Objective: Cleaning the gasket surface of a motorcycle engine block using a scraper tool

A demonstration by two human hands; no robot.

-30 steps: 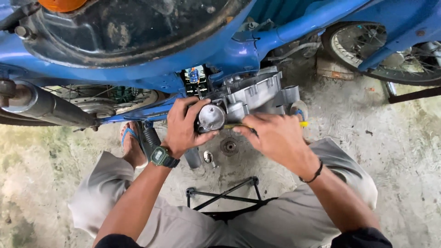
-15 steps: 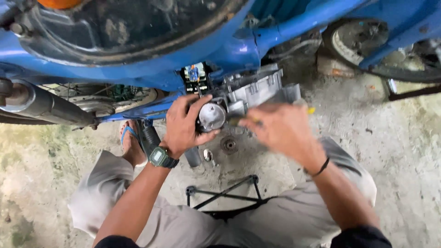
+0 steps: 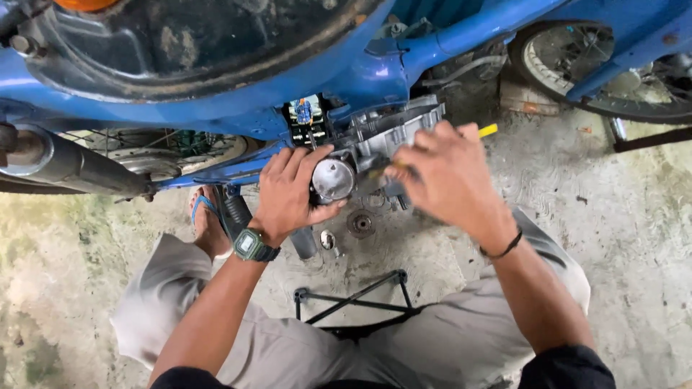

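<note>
left hand (image 3: 288, 194): fingers curled around the round silver piston (image 3: 332, 179), gripping it against the grey engine case (image 3: 393, 130)
right hand (image 3: 447, 176): clenched on a yellow-handled tool (image 3: 488, 130), tip beside the piston
around: blue motorcycle frame (image 3: 216, 101), concrete floor (image 3: 634, 238)

Both my forearms reach forward from the bottom edge, bare to above the elbow. My left hand (image 3: 288, 193) sits palm-in, fingers (image 3: 311, 164) curled in a loose grip, thumb underneath, wrist straight. My right hand (image 3: 445, 173) is back-up and slightly blurred, fingers bunched and closed, pointing left toward the left hand, wrist bent a little.
</note>
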